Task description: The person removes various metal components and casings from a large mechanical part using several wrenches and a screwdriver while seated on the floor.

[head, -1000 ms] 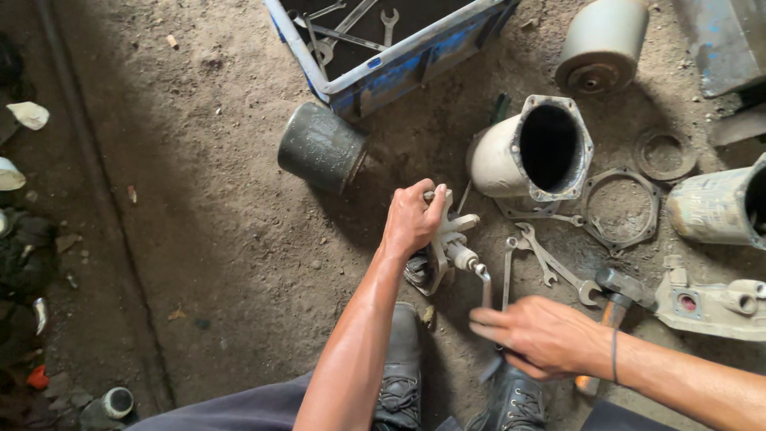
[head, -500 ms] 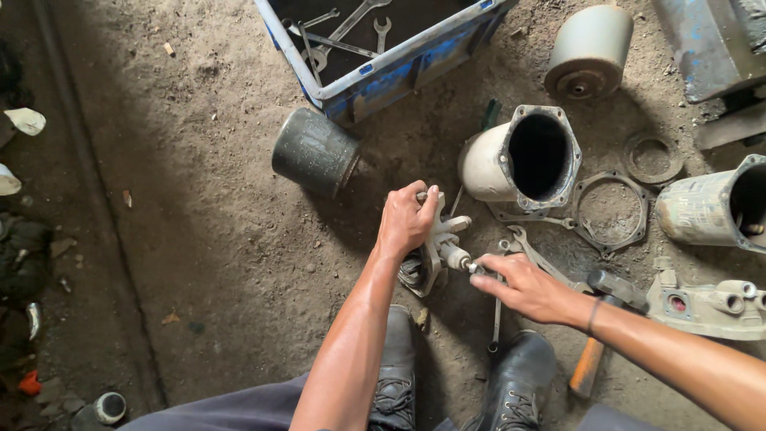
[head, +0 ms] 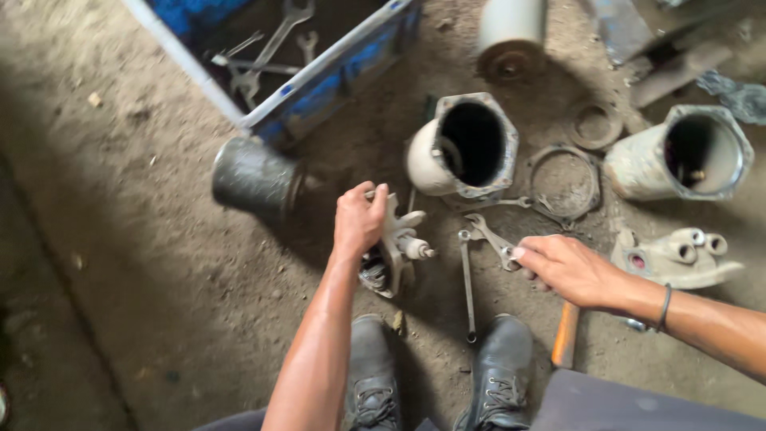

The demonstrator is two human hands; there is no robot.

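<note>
My left hand (head: pixel 361 217) grips the top of a grimy cast-metal part with a protruding shaft (head: pixel 397 249), holding it upright on the dirt floor just ahead of my boots (head: pixel 372 369). My right hand (head: pixel 563 269) rests low to the right of it, fingers closing on the end of a wrench (head: pixel 491 238) that lies on the ground. A second long wrench (head: pixel 467 281) lies beside it, pointing toward my right boot.
A hollow grey housing (head: pixel 463 148) lies behind the part, another (head: pixel 686 156) at the right. A dark cylinder (head: pixel 251 177) sits left, a blue toolbox with spanners (head: pixel 335 68) behind it. A ring gasket (head: pixel 562 179), a cast bracket (head: pixel 674 255) and a wooden-handled hammer (head: pixel 565 335) lie nearby.
My right hand moved from the part's shaft to the right, onto the wrench on the ground. The left hand kept its grip on the part. The camera moved closer.
</note>
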